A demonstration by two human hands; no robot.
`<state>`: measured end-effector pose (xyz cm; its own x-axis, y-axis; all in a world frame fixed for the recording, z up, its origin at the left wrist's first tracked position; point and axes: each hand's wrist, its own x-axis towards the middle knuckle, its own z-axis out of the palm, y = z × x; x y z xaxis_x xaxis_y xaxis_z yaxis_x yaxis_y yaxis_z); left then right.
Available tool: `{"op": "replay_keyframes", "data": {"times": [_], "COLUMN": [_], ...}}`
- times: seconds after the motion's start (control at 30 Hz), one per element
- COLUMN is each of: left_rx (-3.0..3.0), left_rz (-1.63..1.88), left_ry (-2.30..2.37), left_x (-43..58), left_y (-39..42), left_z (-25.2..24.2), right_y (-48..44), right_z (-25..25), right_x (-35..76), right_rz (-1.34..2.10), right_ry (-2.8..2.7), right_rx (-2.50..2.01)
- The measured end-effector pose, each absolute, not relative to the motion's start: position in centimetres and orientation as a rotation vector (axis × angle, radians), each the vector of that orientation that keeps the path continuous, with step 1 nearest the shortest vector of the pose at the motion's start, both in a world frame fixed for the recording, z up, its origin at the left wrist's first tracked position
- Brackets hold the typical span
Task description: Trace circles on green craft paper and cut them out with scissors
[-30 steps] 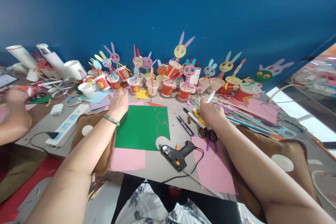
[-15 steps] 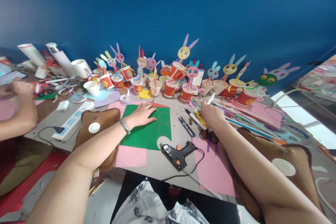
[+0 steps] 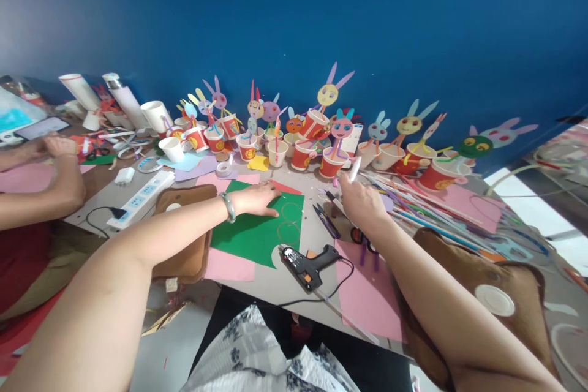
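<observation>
My left hand (image 3: 256, 200) lies flat with fingers stretched out on a green paper sheet (image 3: 257, 233) marked with drawn circles. A bracelet sits on that wrist. My right hand (image 3: 361, 201) is closed round a thin white pen-like stick (image 3: 354, 169) whose tip points up and away. It hovers over the table just right of the green sheet, above small snips (image 3: 326, 221) and scissors (image 3: 362, 237). A black glue gun (image 3: 309, 263) lies near the front edge between my arms.
A row of paper cups with bunny faces (image 3: 331, 135) lines the blue wall. Coloured straws (image 3: 427, 205) lie at right, pink paper (image 3: 367, 291) in front. A power strip (image 3: 140, 193) and brown cushions (image 3: 184, 257) sit at left. Another person's arm (image 3: 41, 196) works at far left.
My left hand came back from the cups and settled flat on the green sheet. My right hand shifted slightly left with the white stick. The view panned a little.
</observation>
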<state>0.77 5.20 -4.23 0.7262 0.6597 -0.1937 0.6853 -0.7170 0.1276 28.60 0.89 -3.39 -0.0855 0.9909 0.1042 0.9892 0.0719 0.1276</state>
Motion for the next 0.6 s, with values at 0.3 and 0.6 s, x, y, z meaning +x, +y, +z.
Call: {"op": "replay_keyframes", "data": {"times": [0.3,0.6], "left_rx": [2.702,2.53], "left_rz": [-0.127,0.265], "left_ry": [1.033,0.939], "left_x": [0.9,1.8], "left_y": [7.0,7.8], "left_z": [-4.6,-8.2], "right_y": [0.0,0.3], "right_z": [-4.2,-6.8], "right_x": [26.6,26.3], "right_rz": [0.117,-0.304], "right_ry": [2.724,3.207], "right_rx": [2.001,1.965]}}
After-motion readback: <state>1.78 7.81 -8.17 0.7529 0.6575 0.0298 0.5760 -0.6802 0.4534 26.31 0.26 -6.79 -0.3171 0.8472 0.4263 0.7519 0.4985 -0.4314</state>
